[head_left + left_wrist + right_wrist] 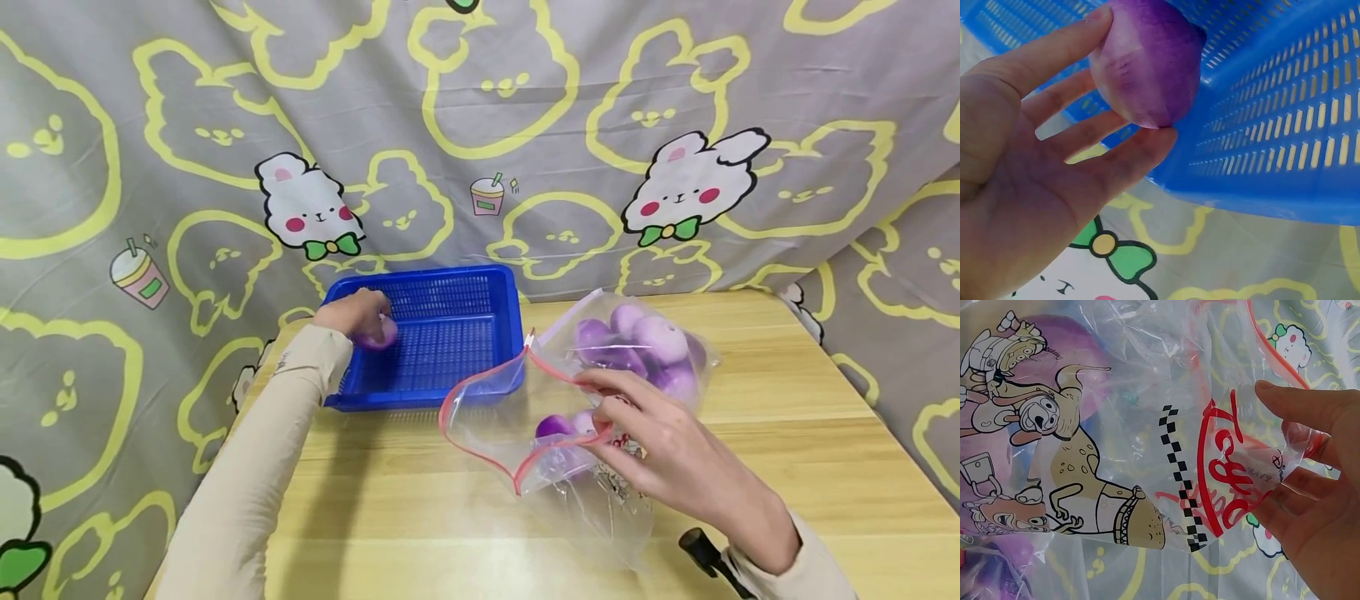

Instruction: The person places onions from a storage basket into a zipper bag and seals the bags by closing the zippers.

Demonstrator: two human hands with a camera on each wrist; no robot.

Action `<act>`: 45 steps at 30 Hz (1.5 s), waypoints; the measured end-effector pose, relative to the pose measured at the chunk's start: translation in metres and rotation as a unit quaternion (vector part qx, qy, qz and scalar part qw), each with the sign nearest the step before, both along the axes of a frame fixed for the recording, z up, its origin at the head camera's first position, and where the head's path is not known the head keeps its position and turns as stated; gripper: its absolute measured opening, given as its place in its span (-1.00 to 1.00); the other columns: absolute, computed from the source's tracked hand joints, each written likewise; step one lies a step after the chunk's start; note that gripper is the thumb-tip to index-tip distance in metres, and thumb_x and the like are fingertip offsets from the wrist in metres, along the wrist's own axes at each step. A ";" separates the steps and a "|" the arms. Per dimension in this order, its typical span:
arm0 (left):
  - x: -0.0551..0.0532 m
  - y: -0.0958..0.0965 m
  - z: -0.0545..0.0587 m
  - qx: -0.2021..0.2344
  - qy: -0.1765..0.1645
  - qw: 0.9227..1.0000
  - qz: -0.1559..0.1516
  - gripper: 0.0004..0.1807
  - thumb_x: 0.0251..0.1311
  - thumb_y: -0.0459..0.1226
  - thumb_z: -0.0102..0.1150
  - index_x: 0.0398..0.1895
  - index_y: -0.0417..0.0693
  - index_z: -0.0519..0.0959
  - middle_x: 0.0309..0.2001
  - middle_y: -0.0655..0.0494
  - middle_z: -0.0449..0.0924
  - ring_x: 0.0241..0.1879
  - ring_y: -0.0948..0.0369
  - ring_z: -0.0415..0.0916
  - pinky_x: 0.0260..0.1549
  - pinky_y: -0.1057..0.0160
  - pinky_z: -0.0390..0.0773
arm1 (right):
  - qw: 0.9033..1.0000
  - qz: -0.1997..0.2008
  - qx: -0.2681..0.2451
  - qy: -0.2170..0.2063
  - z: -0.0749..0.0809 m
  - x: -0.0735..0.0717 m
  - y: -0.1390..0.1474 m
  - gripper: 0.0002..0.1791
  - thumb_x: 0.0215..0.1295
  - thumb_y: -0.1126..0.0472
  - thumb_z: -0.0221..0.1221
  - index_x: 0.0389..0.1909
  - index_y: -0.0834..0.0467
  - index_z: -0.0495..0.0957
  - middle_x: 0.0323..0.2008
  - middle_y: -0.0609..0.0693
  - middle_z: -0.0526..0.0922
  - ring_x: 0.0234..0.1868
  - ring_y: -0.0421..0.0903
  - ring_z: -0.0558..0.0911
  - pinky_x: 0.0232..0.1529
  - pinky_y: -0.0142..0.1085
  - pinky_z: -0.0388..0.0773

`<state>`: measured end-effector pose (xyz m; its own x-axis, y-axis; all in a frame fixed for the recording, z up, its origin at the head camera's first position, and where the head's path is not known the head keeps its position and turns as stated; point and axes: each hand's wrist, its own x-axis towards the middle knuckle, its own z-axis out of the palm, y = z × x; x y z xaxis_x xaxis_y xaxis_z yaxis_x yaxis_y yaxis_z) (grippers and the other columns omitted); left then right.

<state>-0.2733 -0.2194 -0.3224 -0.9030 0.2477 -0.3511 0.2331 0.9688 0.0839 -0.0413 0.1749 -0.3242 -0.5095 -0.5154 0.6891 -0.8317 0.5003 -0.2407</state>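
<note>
My left hand (358, 312) reaches into the left side of a blue plastic basket (513, 325). Its thumb and fingers grip a round purple onion (1150, 62), with the slotted basket wall right beside it in the left wrist view. On the other side, my right hand (667, 442) pinches the red zip edge of a clear printed bag (1116, 456), whose mouth gapes toward the basket. Inside this bag lie purple onions (555, 427), partly hidden by the film and my fingers. Cartoon figures and red lettering mark its plastic in the right wrist view.
Behind my right hand, a second clear bag (564, 327) holds several purple onions (660, 339). A black object (701, 550) shows by my right wrist. The wooden table (420, 517) meets a grey patterned cloth (465, 242) at the back.
</note>
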 end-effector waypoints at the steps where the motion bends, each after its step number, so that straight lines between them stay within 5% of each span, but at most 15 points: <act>1: 0.000 0.001 0.000 -0.001 -0.002 1.000 -0.003 -0.42 -0.03 -0.32 0.39 0.17 -0.19 0.58 0.17 -0.28 0.51 0.07 -0.08 0.48 0.02 -0.11 0.53 | 1.000 0.001 -0.001 0.000 0.000 0.000 0.000 -0.62 0.52 -0.09 -0.02 -0.32 0.09 0.57 0.14 0.15 0.57 -0.11 -0.06 0.62 -0.22 -0.47 0.58; 12: 0.005 0.012 0.002 -0.001 -0.011 0.999 -0.032 -0.41 0.07 -0.29 0.40 0.22 -0.20 0.54 0.26 -0.34 0.43 0.23 -0.17 0.38 0.17 -0.15 0.43 | 1.000 -0.002 0.004 -0.005 0.000 0.000 0.001 -0.61 0.50 -0.12 -0.01 -0.32 0.09 0.57 0.14 0.15 0.57 -0.11 -0.05 0.64 -0.18 -0.40 0.59; 21: 0.011 0.013 0.009 0.023 0.000 0.999 -0.036 -0.44 0.14 -0.27 0.38 0.24 -0.18 0.52 0.21 -0.29 0.48 0.10 -0.11 0.44 0.11 -0.15 0.48 | 1.000 -0.001 0.004 -0.001 0.001 -0.002 0.000 -0.59 0.50 -0.12 -0.02 -0.35 0.10 0.56 0.13 0.17 0.57 -0.14 -0.05 0.64 -0.17 -0.38 0.61; 26: 0.018 0.017 0.011 0.071 0.020 0.996 -0.055 -0.49 0.19 -0.27 0.37 0.21 -0.17 0.54 0.12 -0.21 0.56 0.01 -0.07 0.49 0.10 -0.13 0.49 | 1.000 -0.001 0.001 -0.001 0.001 -0.001 0.001 -0.60 0.49 -0.13 0.01 -0.34 0.10 0.57 0.13 0.16 0.57 -0.13 -0.05 0.64 -0.17 -0.38 0.59; 38: 0.056 0.032 0.013 0.137 0.100 0.981 -0.098 -0.44 0.13 -0.17 0.44 0.19 -0.18 0.56 0.04 -0.15 0.60 -0.04 -0.04 0.48 -0.04 -0.02 0.52 | 1.000 -0.003 0.003 -0.004 0.001 -0.002 0.002 -0.60 0.49 -0.13 0.01 -0.35 0.09 0.56 0.13 0.16 0.57 -0.11 -0.08 0.63 -0.16 -0.39 0.59; 45: 0.089 0.040 0.015 0.177 0.158 0.963 -0.125 -0.42 0.12 -0.13 0.45 0.20 -0.14 0.55 0.08 -0.16 0.55 0.01 -0.05 0.47 -0.02 -0.06 0.54 | 1.000 -0.006 0.002 -0.007 0.001 -0.001 0.001 -0.61 0.49 -0.13 0.01 -0.35 0.08 0.56 0.13 0.14 0.57 -0.10 -0.08 0.63 -0.16 -0.39 0.58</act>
<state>-0.1845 -0.1793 -0.3071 -0.8477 0.5247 0.0775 0.5231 0.8028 0.2863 -0.0423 0.1763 -0.3229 -0.5247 -0.5118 0.6802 -0.8223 0.5113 -0.2496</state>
